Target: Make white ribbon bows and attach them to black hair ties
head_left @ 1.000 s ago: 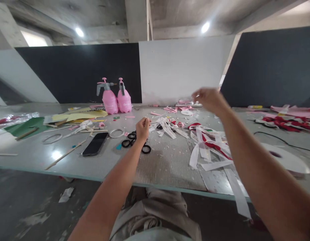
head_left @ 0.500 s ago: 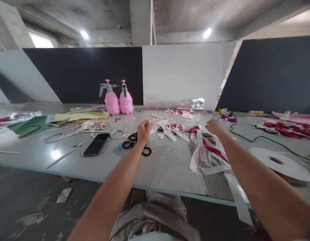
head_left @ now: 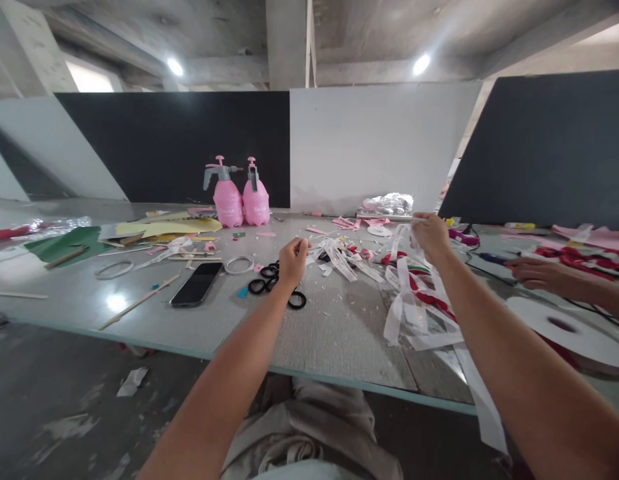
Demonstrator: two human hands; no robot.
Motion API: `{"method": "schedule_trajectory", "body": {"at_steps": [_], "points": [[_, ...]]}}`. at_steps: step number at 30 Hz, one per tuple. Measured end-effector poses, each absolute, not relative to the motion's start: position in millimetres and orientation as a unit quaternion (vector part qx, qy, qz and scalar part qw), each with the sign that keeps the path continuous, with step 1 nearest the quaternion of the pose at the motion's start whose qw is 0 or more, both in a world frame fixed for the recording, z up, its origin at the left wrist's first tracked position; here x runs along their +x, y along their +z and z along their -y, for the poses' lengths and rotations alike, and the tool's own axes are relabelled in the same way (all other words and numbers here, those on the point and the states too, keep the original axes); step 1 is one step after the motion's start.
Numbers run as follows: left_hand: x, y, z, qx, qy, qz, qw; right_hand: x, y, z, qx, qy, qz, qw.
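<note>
My right hand [head_left: 432, 237] is pinched on a white ribbon [head_left: 397, 243] and holds it above a tangle of white and red ribbons [head_left: 404, 300]. One long white strand [head_left: 484, 400] from that tangle hangs over the table's front edge. With its fingers curled together, my left hand [head_left: 293, 263] hovers by some black rings [head_left: 259, 285]; whatever it may grip is too small to make out. Between the hands lies a heap of printed white ribbon pieces [head_left: 342, 260].
Another person's hand [head_left: 549, 277] reaches in from the right, at a dark-handled tool [head_left: 492, 258]. A large white spool [head_left: 569, 327] lies near it. A phone [head_left: 197, 285] and two pink spray bottles [head_left: 256, 200] stand left of centre on the littered table [head_left: 329, 347].
My right hand has risen and moved away from me, lifting the white ribbon. Another person's hand has come into view at the right. My left hand stays almost still.
</note>
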State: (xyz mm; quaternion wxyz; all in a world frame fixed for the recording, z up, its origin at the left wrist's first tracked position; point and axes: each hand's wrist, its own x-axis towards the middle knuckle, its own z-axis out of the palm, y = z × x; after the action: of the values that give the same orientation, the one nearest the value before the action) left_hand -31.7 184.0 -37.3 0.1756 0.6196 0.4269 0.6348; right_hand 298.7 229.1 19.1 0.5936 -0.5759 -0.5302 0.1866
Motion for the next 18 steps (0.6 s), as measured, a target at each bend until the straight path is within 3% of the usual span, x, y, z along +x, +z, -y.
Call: {"method": "schedule_trajectory", "body": {"at_steps": [4, 8, 13, 16, 18], "points": [[-26.0, -36.7, -181.7, 0.645, 0.607, -0.412, 0.212, 269.0, 56.6, -201.3, -0.502, 0.274, 0.504, 0.646], [-17.7, -33.7, -176.3, 0.685, 0.581, -0.352, 0.263, 229.7, 76.5, -167.8, -0.424, 0.390, 0.608, 0.545], [-10.4, -33.8, -171.7, 0.683, 0.525, -0.297, 0.412, 192.0, 44.9, -152.7, -0.389, 0.431, 0.705, 0.407], [-6.8, -37.4, -170.6, 0.677, 0.441, -0.271, 0.523, 182.3, 19.9, -158.4, -0.404, 0.391, 0.711, 0.423], [-5.6, -39.0, -170.8, 0.676, 0.433, -0.295, 0.519, 182.8, 9.4, -163.2, -0.417, 0.356, 0.713, 0.437]]}}
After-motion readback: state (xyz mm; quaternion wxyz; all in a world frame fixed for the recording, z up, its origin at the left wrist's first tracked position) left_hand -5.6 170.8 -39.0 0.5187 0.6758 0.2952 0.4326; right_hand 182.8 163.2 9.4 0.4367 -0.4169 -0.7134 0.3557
